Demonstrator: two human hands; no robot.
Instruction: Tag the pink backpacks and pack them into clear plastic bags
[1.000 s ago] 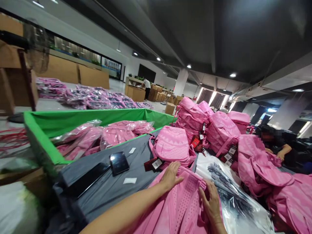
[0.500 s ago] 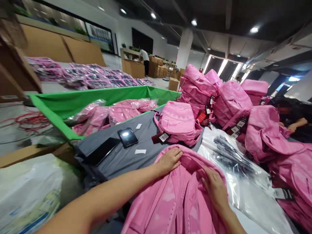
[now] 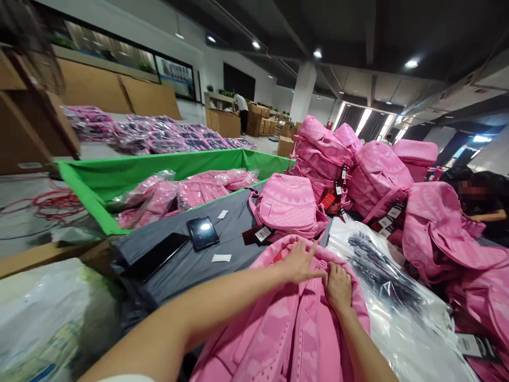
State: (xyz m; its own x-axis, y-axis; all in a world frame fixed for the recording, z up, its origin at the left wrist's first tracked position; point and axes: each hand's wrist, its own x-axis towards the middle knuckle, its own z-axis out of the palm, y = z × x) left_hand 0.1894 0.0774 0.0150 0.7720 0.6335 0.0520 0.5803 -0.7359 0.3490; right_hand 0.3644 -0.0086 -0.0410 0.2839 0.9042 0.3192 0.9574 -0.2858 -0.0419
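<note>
Closely, another bag (image 3: 284,199) and plastic (image 3: 401,318) border a backpack (image 3: 262,334), left hand (image 3: 298,263) splayed atop, right hand (image 3: 338,285) curled, grip unclear.

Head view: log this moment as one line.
left hand: spread over nearest pink backpack; right hand: on same backpack; alongside: clear plastic bags

The front pink backpack (image 3: 248,345) seems made of matt cloth, with small dots on its straps (image 3: 306,329). The worktop (image 3: 240,236) wears grey cloth, dull and slightly wrinkled. The clear plastic bags (image 3: 413,334) are glossy, the phone (image 3: 202,233) smooth and shiny, the cardboard panels (image 3: 149,95) matt.
</note>
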